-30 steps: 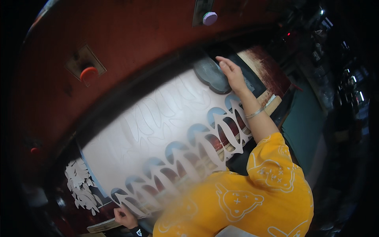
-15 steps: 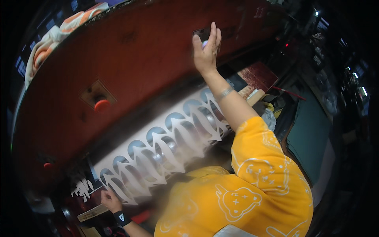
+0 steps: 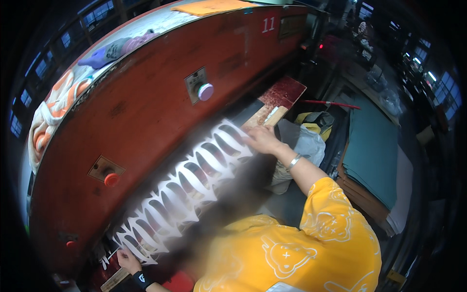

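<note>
Under the red press face: one white cut-out sheet (image 3: 189, 187) is lying across the machine bed, just in front of the big red press (image 3: 146, 112).
Long axis: the sheet is running diagonally, from lower left near the person's body up to the upper right, its far end pointing toward the wooden board (image 3: 265, 117).
Pattern: a row of leaf-shaped holes is running along the strip; motion blur is keeping me from counting them exactly.
Left hand (image 3: 127, 259): it is sitting at the sheet's lower-left end, fingers curled on the edge, seemingly pinching it, though blur is making the hold hard to confirm; a black wristband (image 3: 142, 278) is showing on that wrist.
Right hand (image 3: 262, 140): it is pressing flat on the sheet's upper-right end, fingers spread and laid open on the material; a silver bangle (image 3: 293, 162) is circling that wrist.
Buttons on the press: three red ones are showing, with one (image 3: 111, 179) at mid-left, plus one pale purple knob (image 3: 205, 91) higher up.
Top of the press: striped cloth (image 3: 53, 107) and one orange sheet (image 3: 211, 7) are resting there.
Right side: a stack of green sheets (image 3: 372, 146) is lying well apart from the hands.
</note>
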Available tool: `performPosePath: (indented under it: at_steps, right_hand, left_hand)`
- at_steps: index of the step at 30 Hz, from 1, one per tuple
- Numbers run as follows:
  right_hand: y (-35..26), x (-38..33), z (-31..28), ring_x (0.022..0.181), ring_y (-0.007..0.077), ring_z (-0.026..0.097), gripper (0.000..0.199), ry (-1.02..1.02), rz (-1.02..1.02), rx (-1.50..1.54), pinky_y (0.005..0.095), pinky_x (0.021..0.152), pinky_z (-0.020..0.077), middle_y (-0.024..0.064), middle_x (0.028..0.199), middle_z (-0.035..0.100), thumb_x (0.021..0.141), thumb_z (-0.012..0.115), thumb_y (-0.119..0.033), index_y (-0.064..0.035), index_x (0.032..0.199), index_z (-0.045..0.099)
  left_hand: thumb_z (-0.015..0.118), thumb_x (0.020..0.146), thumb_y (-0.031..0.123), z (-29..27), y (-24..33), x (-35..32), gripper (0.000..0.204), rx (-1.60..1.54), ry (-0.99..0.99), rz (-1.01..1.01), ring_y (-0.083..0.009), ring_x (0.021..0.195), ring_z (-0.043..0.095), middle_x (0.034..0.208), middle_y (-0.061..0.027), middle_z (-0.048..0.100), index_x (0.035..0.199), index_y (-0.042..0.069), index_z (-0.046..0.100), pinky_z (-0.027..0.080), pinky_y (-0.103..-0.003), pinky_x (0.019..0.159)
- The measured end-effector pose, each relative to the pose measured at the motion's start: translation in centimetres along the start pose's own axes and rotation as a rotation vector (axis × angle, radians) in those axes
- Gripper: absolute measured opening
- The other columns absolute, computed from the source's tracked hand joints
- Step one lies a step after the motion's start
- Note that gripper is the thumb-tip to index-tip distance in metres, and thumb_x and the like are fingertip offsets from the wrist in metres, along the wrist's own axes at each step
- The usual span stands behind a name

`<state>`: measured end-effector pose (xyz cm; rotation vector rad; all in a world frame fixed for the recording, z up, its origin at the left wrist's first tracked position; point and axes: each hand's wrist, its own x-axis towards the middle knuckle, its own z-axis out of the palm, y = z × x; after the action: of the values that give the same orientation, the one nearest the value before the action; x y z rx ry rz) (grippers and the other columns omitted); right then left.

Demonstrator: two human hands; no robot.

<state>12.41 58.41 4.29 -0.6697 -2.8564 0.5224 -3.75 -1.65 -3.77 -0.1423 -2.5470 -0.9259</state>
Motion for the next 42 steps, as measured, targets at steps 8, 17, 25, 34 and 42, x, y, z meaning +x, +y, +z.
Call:
performPosePath:
  at_steps: [8,17,25,34,42]
  right_hand:
    - [1.0,0.2,2.1,0.123,0.0259,0.042,0.051,0.05,-0.007,0.079,0.0469,0.103,0.0216,0.0137,0.122,0.056,0.087,0.048,-0.048,-0.006,0.111,0.064]
    - [2.1,-1.3,0.7,0.113,0.0279,0.053,0.052,-0.146,0.064,0.061,0.0447,0.1,0.0331,0.0172,0.116,0.06,0.086,0.05,-0.047,-0.0038,0.113,0.063]
    - [-3.3,-0.3,0.2,0.126,0.037,0.036,0.066,0.294,-0.113,0.155,0.0444,0.104,0.0305,0.0207,0.136,0.039,0.079,0.066,-0.04,-0.0083,0.132,0.044]
    - [-5.4,1.4,2.3,0.109,0.0267,0.054,0.049,0.199,-0.171,0.198,0.0375,0.094,0.0412,0.0205,0.123,0.054,0.078,0.066,-0.021,-0.0072,0.125,0.056]
    - [5.0,-0.7,1.1,0.102,0.0245,0.059,0.042,0.393,0.104,0.319,0.0341,0.091,0.0446,0.0148,0.111,0.064,0.076,0.067,-0.013,-0.0045,0.116,0.063]
  left_hand:
    - [0.059,0.088,0.023,0.8,-1.1,1.1,0.036,-0.021,0.003,0.038,-0.0197,0.054,0.037,0.057,-0.0084,0.042,0.066,0.0,0.041,0.036,-0.035,0.054]
    - [0.056,0.087,0.016,2.4,-3.8,-2.7,0.025,-0.049,-0.029,0.002,-0.0152,0.059,0.036,0.061,-0.004,0.039,0.072,0.002,0.042,0.035,-0.031,0.055]
    - [0.054,0.085,0.009,-2.4,-1.9,-10.9,0.033,-0.138,-0.201,-0.177,-0.0102,0.057,0.033,0.057,0.0,0.035,0.059,0.005,0.033,0.031,-0.028,0.053]
    - [0.055,0.086,0.008,-7.4,4.1,-13.6,0.022,-0.145,-0.311,-0.237,-0.0163,0.06,0.042,0.061,-0.0064,0.045,0.067,0.001,0.047,0.039,-0.032,0.058]
    - [0.057,0.088,0.014,-6.3,3.2,-12.4,0.024,-0.55,-0.071,-0.34,-0.0119,0.067,0.045,0.072,-0.0006,0.048,0.108,0.003,0.049,0.04,-0.026,0.061]
